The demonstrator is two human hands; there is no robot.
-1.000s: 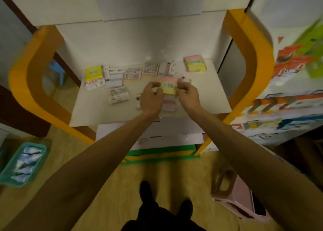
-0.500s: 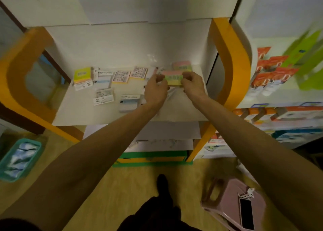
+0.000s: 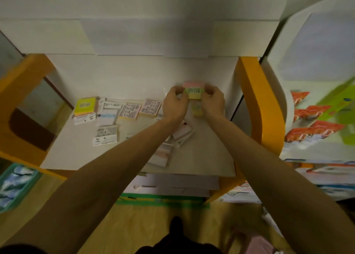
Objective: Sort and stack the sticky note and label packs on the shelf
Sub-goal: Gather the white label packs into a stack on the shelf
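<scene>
Cluttering white shelf: label packs.

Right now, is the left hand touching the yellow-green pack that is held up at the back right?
Touching. The head view shows the left hand gripping the pack's left edge with its fingers, while the right hand grips the other edge.

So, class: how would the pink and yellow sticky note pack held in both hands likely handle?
The sticky note pack looks like a blocky pad, so probably stiff and unlikely to roll. Both hands, left hand and right hand, pinch its ends; it seems light.
</scene>
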